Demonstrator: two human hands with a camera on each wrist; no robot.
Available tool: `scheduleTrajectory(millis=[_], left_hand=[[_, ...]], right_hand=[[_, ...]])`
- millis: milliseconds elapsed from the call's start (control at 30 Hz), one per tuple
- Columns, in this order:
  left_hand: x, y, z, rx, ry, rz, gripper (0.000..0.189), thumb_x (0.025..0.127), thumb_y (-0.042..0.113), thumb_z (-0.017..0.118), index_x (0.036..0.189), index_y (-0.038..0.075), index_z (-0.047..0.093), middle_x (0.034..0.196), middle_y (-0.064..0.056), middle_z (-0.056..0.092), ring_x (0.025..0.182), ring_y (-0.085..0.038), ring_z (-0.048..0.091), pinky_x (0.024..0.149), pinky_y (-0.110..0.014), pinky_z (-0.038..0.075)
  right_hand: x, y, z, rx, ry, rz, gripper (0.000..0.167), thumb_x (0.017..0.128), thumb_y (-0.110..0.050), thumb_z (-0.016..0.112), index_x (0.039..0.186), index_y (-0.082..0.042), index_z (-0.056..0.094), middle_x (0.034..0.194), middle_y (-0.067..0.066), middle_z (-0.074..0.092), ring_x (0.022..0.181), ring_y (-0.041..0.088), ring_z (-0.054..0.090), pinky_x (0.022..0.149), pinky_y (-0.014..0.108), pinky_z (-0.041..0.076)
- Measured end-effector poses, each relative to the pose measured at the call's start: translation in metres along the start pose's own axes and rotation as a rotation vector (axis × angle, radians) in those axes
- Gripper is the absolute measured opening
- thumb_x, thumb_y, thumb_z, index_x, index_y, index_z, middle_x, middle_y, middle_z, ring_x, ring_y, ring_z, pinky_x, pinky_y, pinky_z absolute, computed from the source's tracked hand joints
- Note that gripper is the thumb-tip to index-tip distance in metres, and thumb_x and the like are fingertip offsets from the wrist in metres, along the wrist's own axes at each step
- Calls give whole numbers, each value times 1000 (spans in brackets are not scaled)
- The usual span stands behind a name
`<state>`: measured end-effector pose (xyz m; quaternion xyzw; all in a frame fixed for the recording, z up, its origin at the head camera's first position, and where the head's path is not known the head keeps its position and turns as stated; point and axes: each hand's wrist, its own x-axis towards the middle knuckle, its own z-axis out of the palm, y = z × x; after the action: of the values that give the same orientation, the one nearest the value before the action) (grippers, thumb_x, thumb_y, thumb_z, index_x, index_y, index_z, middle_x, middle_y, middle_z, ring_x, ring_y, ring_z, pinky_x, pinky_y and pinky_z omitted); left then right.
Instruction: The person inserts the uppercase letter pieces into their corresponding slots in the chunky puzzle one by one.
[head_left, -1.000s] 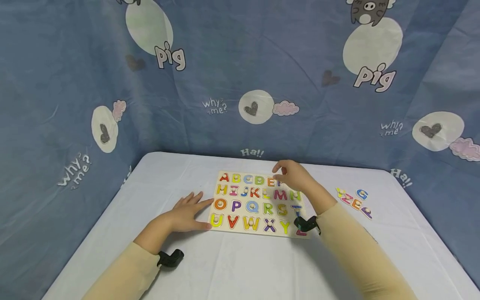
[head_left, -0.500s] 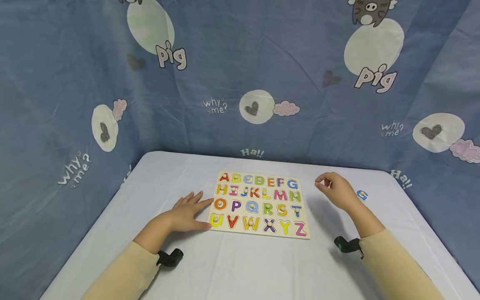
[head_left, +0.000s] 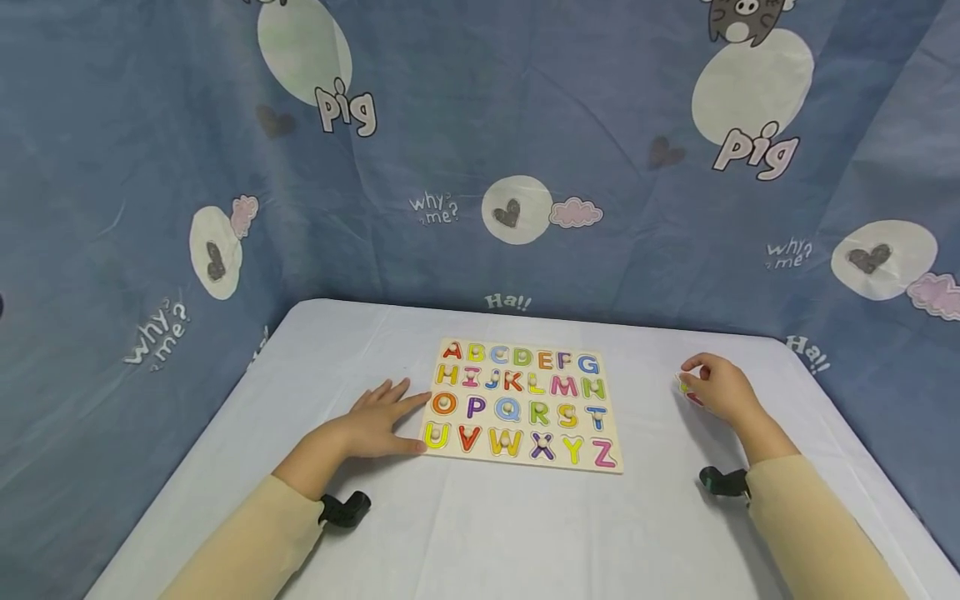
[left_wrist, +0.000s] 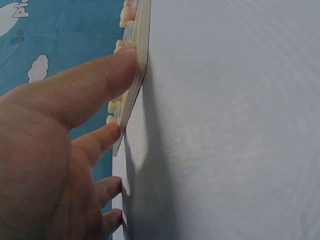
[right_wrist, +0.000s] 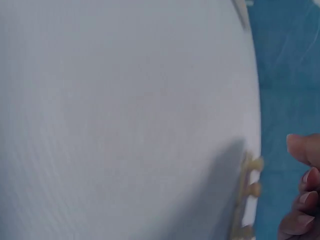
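Note:
A wooden alphabet puzzle board lies on the white table, with several knobbed letters in it. My left hand rests at its left side, fingers spread; in the left wrist view the thumb touches the board's edge. My right hand hovers over the loose letter pieces to the right, fingers bent and nothing between them. A yellow letter piece and a pink one peek out beside it; the hand hides the others. Wooden knobs on the loose pieces show below the fingertips in the right wrist view.
A white cloth covers the table. Behind it hangs a blue printed curtain. In the right wrist view a corner of the board appears at the top.
My right hand has moved from over the board's top right part to the loose letters at the right, now covering most of them. My left hand has stayed at the board's left edge.

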<state>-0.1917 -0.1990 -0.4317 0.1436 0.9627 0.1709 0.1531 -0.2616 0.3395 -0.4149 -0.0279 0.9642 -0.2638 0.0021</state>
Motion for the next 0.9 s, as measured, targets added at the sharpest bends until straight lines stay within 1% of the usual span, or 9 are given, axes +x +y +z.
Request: scheduleTrajectory(millis=[33, 200, 400, 533, 667, 767, 900], left_hand=[[0, 0, 0, 1, -2, -3, 91, 81, 63, 70, 156, 22, 38, 164, -20, 18, 150, -46, 6, 119, -64, 6], [1, 1, -1, 3, -19, -8, 92, 82, 63, 70, 157, 22, 36, 165, -20, 16, 151, -46, 4, 119, -63, 5], [2, 1, -1, 6, -17, -19, 92, 81, 62, 70, 157, 22, 37, 165, -20, 16, 151, -45, 4, 120, -62, 4], [2, 1, -2, 4, -14, -20, 90, 81, 60, 72, 156, 22, 38, 165, -19, 18, 151, -45, 5, 119, -63, 6], [1, 1, -1, 5, -11, -21, 90, 81, 60, 72, 156, 22, 39, 165, -20, 18, 151, -46, 6, 119, -64, 6], [1, 1, -1, 1, -8, -23, 90, 81, 60, 72, 156, 22, 39, 165, -20, 18, 151, -46, 6, 119, -64, 6], [0, 2, -1, -4, -7, -21, 89, 82, 59, 72, 155, 22, 39, 164, -20, 18, 151, -46, 6, 118, -65, 6]], right_hand=[[2, 4, 0, 1, -10, 15, 26, 99, -18, 61, 115, 2, 63, 82, 10, 46, 67, 22, 45, 58, 34, 38], [9, 20, 1, 38, -67, 92, 31, 98, -19, 62, 119, 4, 62, 89, 13, 48, 64, 19, 52, 54, 31, 47], [14, 28, 3, 52, -106, 116, 33, 96, -20, 65, 117, 5, 62, 82, 10, 52, 61, 17, 53, 53, 30, 47], [17, 26, 4, 59, -134, 138, 27, 95, -20, 66, 110, 2, 62, 80, 9, 51, 59, 16, 54, 51, 31, 48], [21, 22, 5, 22, -164, 137, 21, 96, -19, 65, 103, 1, 61, 80, 9, 51, 61, 17, 54, 52, 31, 48], [20, 18, 3, -6, -159, 134, 22, 98, -20, 64, 105, 1, 61, 82, 9, 49, 68, 20, 53, 56, 31, 46], [11, 8, 1, 2, -125, 103, 26, 99, -22, 63, 108, 2, 61, 84, 10, 44, 73, 22, 49, 58, 32, 41]])
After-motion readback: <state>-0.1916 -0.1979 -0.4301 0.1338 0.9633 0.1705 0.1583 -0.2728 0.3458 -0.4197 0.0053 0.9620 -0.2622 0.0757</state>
